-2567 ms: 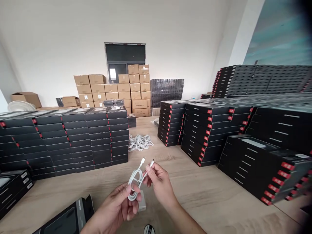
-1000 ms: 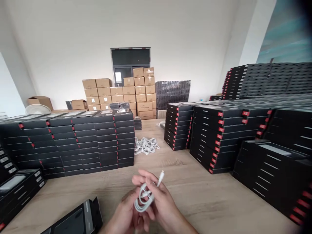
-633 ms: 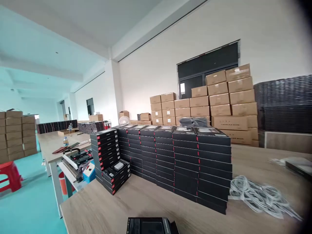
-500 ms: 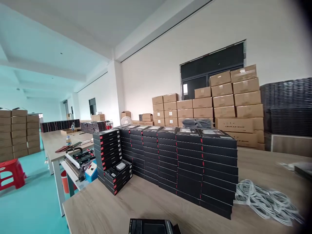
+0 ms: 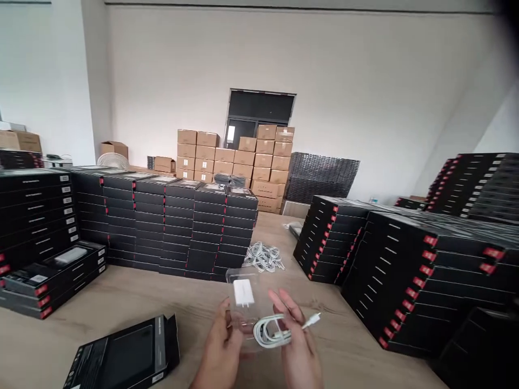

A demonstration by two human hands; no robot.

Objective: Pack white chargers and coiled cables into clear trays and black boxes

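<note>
Low in the middle of the head view, my left hand (image 5: 220, 346) grips the side of a clear plastic tray (image 5: 260, 282). A white charger plug (image 5: 243, 292) with two prongs sits in the tray's upper part. My right hand (image 5: 299, 348) is closed on a coiled white cable (image 5: 263, 334), held at the tray's lower right; one connector sticks out past the fingers. Left of my hands a black box (image 5: 130, 348) lies on the table with its end flap raised. The lower edge of the tray is blurred and partly covered by my fingers.
Stacked black boxes (image 5: 178, 229) line the table's far left side, and taller stacks (image 5: 389, 270) stand close on the right. Loose white cables (image 5: 265, 256) lie between them on the wooden table (image 5: 194, 302). Brown cartons (image 5: 227, 162) are piled by the window.
My view has swung to the right and down. Both hands have come into sight with the tray, charger plug and cable; the open black box now appears further left.
</note>
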